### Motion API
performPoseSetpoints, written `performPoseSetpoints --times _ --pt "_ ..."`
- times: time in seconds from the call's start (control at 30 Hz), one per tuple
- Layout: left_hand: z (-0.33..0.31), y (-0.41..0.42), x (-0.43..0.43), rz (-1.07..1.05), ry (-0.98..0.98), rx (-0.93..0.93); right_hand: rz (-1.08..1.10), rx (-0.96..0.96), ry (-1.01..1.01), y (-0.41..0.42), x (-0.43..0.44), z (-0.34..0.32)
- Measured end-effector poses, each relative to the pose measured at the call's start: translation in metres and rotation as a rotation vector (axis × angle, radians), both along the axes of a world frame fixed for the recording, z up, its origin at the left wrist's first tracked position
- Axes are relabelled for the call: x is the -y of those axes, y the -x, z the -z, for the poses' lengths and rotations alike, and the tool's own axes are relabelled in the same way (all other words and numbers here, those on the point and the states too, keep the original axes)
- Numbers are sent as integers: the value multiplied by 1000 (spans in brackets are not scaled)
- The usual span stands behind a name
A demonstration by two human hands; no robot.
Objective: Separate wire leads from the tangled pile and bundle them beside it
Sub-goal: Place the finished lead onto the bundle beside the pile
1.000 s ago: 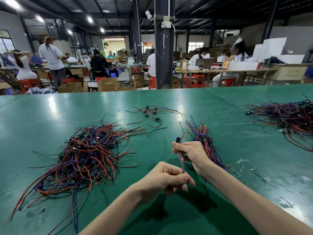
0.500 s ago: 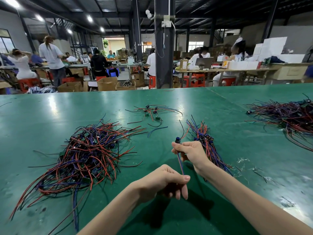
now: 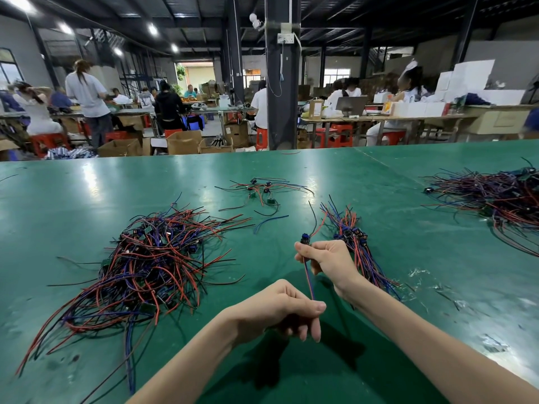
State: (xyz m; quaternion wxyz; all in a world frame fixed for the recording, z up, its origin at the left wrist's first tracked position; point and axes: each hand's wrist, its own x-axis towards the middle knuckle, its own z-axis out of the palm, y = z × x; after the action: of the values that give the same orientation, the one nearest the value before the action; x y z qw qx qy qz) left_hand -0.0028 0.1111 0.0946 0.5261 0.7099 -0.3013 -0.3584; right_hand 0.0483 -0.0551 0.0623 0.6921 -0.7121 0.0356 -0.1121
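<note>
A tangled pile (image 3: 145, 266) of red, blue and black wire leads lies on the green table (image 3: 73, 199) at my left. To its right lies a neat bundle (image 3: 354, 243) of sorted leads. Between them I hold one wire lead (image 3: 308, 277) stretched upright. My right hand (image 3: 326, 262) grips it just below its blue connector. My left hand (image 3: 280, 312) pinches its lower end between thumb and forefinger, the other fingers curled.
A few loose leads (image 3: 262, 191) lie farther back at the centre. Another large wire pile (image 3: 501, 199) sits at the far right. Bits of clear scrap (image 3: 420, 275) litter the table at my right. People work at benches beyond the far edge.
My left hand has slid down the lead toward its lower end and its fingers have loosened. My right hand has stayed nearly still on the connector end.
</note>
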Motion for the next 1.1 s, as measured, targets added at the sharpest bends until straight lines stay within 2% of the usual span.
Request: performPoseSetpoints --times 0.4,0.53,0.63,0.7,0.77,0.9,1.0,1.1 --pt "4 -2 2 -16 8 -47 40 6 90 -1 2 -1" --pt "6 0 4 18 42 -121 -27 -14 14 -2 7 -15" --pt "6 0 5 33 55 -153 8 9 -62 -7 25 -40" --pt "7 -1 6 19 61 -170 44 5 -38 -9 43 -55" --pt "9 -3 6 -8 76 -186 82 -65 111 -10 63 -62" --pt "12 -4 6 -34 96 -204 194 -270 535 -12 92 -56" --pt "14 -5 6 -34 101 -202 239 -310 747 -14 95 -47" --pt "15 -6 6 -39 103 -185 321 -297 876 -15 93 -42"
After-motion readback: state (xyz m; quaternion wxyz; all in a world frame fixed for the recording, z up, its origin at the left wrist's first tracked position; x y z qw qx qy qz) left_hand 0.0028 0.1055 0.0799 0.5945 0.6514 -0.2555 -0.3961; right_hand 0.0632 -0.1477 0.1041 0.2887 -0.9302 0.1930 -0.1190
